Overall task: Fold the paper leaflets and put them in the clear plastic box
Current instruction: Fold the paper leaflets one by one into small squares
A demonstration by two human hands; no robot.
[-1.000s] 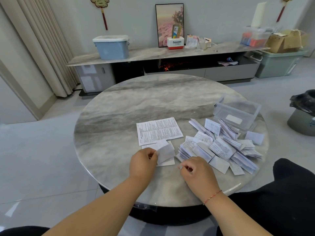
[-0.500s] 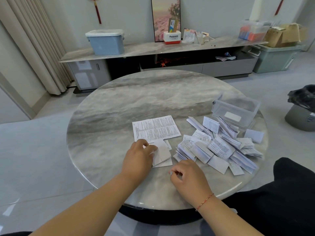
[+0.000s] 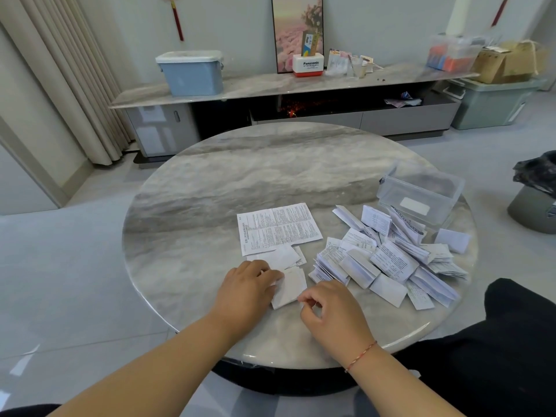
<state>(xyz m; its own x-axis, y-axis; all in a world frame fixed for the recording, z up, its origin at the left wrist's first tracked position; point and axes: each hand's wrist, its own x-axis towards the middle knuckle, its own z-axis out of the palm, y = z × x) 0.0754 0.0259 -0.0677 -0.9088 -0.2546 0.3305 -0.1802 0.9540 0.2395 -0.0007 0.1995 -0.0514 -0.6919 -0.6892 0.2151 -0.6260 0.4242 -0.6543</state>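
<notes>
Left hand lies palm down, fingers fairly straight, pressing a small folded leaflet flat on the desk. Right hand pinches that leaflet's near corner, fingers curled. Both forearms cross the near rim. An unfolded sheet lies just beyond; a pile spreads right, reaching the box near the right edge.
</notes>
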